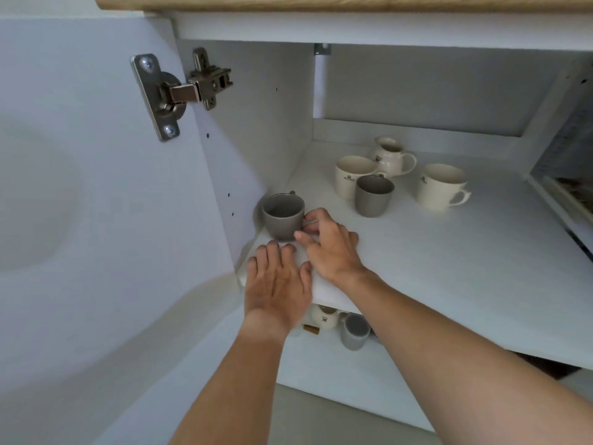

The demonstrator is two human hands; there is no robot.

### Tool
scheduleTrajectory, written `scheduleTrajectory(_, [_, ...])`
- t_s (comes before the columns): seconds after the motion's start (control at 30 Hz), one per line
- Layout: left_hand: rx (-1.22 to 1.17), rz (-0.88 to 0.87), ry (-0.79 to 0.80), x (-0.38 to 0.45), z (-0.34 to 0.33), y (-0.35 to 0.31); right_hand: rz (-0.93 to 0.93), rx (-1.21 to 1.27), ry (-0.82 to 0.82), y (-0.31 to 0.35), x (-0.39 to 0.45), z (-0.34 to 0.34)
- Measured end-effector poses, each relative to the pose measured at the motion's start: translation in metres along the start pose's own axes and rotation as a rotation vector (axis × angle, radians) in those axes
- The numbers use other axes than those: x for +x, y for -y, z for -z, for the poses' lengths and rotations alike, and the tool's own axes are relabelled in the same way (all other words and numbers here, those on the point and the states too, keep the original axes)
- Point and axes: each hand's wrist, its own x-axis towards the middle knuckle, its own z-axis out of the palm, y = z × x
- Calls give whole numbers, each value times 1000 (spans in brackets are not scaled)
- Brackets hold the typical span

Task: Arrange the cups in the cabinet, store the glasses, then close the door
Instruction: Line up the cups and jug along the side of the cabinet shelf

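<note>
White cabinet walls frame the scene, with a wooden edge (pixel 321 1) running across the top and the open door (pixel 80 187) swung out to the left, its metal hinge (pixel 179 91) bolted between door and side wall. On the upper shelf (pixel 449 268), a grey cup (pixel 282 216) stands upright in the front left corner, close to the side wall. The right hand (pixel 327 245) reaches in beside it, fingers curled around the cup's handle on its right side, so that grip is narrow and closed on the handle. The left hand (pixel 276 284) lies flat with fingers spread on the front edge of the shelf, just in front of the cup and not holding anything; its fingertips stop short of the cup's base.

Farther back on the same shelf sits a cluster: a cream mug (pixel 351 176), a second grey cup (pixel 373 195) touching or just in front of it, and a small cream jug (pixel 391 155) behind them. A second cream mug (pixel 441 186) stands apart to the right, handle turned to the right. On the lower shelf (pixel 321 374), partly hidden behind the forearms, are a cream piece (pixel 325 317) and a grey cup (pixel 354 332).
</note>
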Motion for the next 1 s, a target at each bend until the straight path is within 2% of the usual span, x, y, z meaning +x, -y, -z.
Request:
scheduleTrajectory(0.1, [3, -94, 6, 2, 2, 2, 42, -31, 7, -1, -7, 10])
scheduleTrajectory(0.23, [4, -339, 6, 11, 6, 8, 108, 32, -219, -22, -14, 38])
scheduleTrajectory(0.33, [-13, -441, 24, 18, 6, 14, -9, 118, -472, -40, -1, 62])
scheduleTrajectory(0.4, [-44, -426, 12, 17, 3, 15, -156, 215, -533, -50, 19, 76])
scheduleTrajectory(0.5, [-69, -397, 13, 17, -2, 14, -359, 366, -325, -64, 49, 87])
scheduleTrajectory(0.57, [-64, -387, 15, 18, -4, 13, -439, 373, -208, -69, 58, 89])
scheduleTrajectory(0.7, [-71, -376, 22, 19, -5, 12, -455, 426, -244, -64, 60, 82])
scheduleTrajectory(1.0, [-134, -359, 7, 19, -4, 12, -407, 514, -214, -26, 62, 39])
